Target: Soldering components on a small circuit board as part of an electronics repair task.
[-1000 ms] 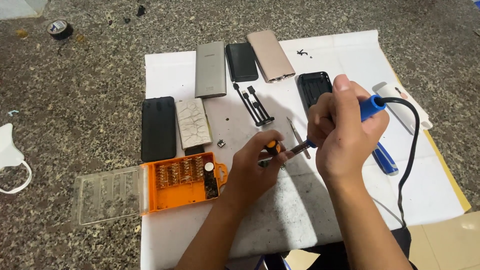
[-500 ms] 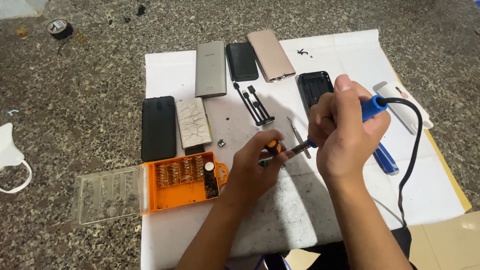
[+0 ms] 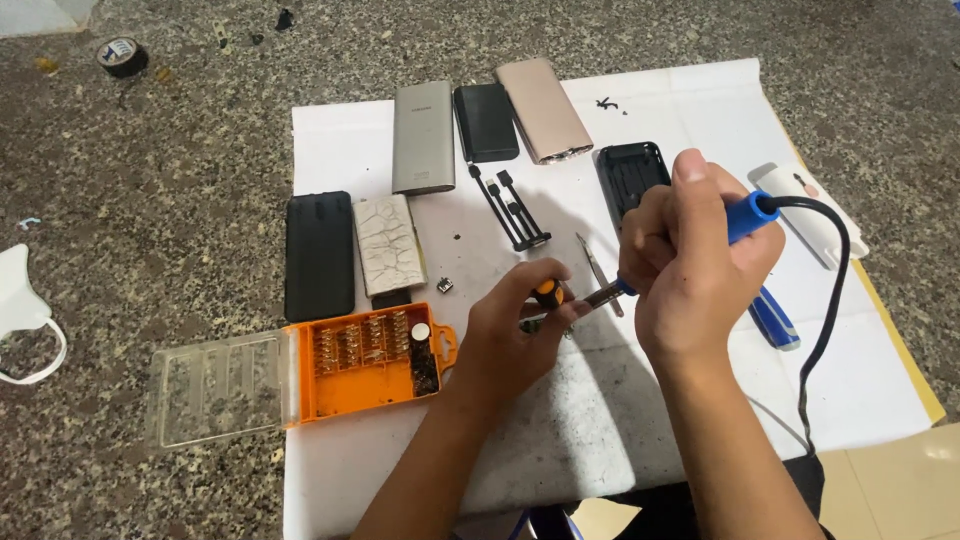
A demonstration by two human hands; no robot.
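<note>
Right hand [image 3: 690,265]: fist closed round the blue handle of a soldering iron [image 3: 745,215], thumb up along it, so the metal tip slants down and left toward the other hand; the grip is tight on the handle, well back from the hot end.
Left hand [image 3: 515,335]: grip closed on a small screwdriver with an orange-and-black handle [image 3: 547,293], held low over the paper; what lies under the fingers is hidden.
Meeting point: iron tip and screwdriver come together just above the white sheet [image 3: 700,110], in the middle of the near edge.
Cord [image 3: 835,290]: black, loops off the handle to the right and down, out of the working area.
Bit case [image 3: 365,355]: orange, its clear lid open flat to the left, just left of the left hand, within easy reach.
Far row: grey power bank [image 3: 423,137], black one [image 3: 485,122] and pink-gold one [image 3: 545,110], side by side.
Tweezers [image 3: 597,270]: lying just beyond the tip.
Surface: speckled stone floor [image 3: 150,180].
</note>
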